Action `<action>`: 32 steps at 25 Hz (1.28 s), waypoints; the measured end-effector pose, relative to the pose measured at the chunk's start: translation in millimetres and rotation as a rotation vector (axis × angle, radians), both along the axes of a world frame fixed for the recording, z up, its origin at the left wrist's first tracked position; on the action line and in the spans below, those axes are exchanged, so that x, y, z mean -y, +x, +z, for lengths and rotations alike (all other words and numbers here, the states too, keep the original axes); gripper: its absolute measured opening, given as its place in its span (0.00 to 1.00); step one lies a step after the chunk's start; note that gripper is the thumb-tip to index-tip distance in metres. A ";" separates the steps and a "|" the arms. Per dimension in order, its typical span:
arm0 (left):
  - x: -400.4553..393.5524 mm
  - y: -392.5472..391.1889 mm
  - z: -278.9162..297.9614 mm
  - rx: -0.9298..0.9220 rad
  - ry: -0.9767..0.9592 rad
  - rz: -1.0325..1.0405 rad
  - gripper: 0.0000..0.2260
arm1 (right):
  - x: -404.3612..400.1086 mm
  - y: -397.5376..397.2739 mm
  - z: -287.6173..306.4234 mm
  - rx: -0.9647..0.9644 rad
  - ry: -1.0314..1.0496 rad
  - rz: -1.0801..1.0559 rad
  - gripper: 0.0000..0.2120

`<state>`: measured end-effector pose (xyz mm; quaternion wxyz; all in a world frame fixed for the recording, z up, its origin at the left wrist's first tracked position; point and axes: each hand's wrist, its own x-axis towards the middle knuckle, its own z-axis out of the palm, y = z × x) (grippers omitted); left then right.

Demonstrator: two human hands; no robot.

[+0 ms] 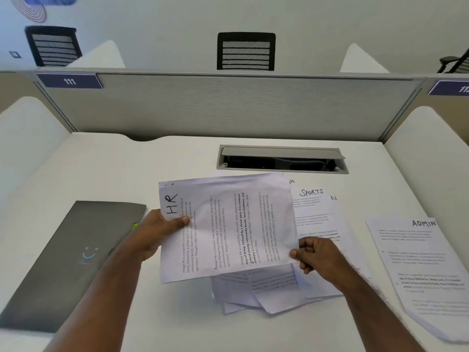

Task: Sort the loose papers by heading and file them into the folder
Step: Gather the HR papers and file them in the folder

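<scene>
Both hands hold a thin stack of sheets headed HR above the desk, turned sideways. My left hand pinches its left edge by the heading, thumb on top. My right hand grips its lower right corner. Beneath lies a loose pile of papers, with a sheet headed SPORTS showing at the right. A separate pile headed ADMIN lies at the far right. The grey folder rests closed on the left, a green tab poking out by my left wrist.
An open cable tray is set into the white desk behind the papers. A grey partition closes the back, with white side screens left and right. Black chairs stand beyond it.
</scene>
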<state>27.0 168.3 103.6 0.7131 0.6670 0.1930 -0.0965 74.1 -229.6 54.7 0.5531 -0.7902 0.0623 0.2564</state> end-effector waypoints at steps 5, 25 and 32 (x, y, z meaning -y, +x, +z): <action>-28.6 -5.1 22.1 -0.052 0.245 -0.041 0.08 | -9.0 21.2 26.2 0.553 -0.287 -0.181 0.14; -158.3 -80.3 -65.8 -0.355 0.968 0.285 0.13 | -113.8 -40.3 -15.6 -0.251 0.377 0.089 0.13; -146.6 -119.5 -100.7 -0.455 1.201 -0.006 0.31 | -166.2 -81.6 -38.8 -0.394 0.458 0.066 0.14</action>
